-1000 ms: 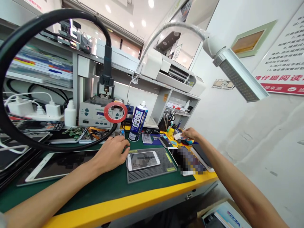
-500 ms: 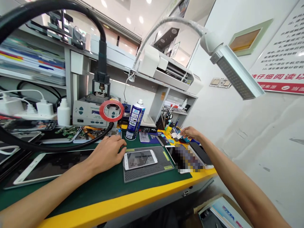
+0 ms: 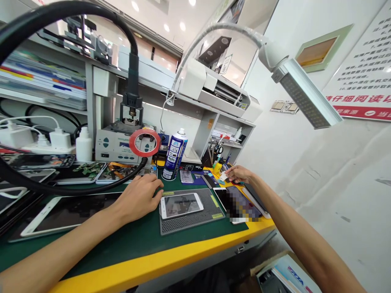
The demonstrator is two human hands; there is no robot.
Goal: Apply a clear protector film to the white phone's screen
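White smartphone (image 3: 182,204), flat glass slab, lies face up and lengthwise on the grey ribbed rubber mat (image 3: 195,219). The mat sits on the green-covered surface (image 3: 131,240) with its yellow front edge.

My left hand (image 3: 139,197) rests palm down just beside the phone. The fingers (image 3: 157,191) are loosely curled and hold nothing; their tips are at the phone's left end, though I cannot tell if they touch it.

My right hand (image 3: 240,174) is well apart from the phone, out over the clutter at the far right. Its fingers are pinched narrow on a small white piece (image 3: 224,176), too small to tell what it is.

Between the two hands:
- a dark-screened phone (image 3: 241,202), partly blurred, just beside the mat
- a blue and white spray can (image 3: 174,156), upright behind the mat
- a red ring of tape (image 3: 144,143) near the can
- a large white-framed tablet (image 3: 61,213) flat at my left forearm

Judgement on progress: early. The phone is placed on the mat and looks whole and closed, with no tool on it. The white piece is picked up but not brought over. All work on the phone itself looks left to do.
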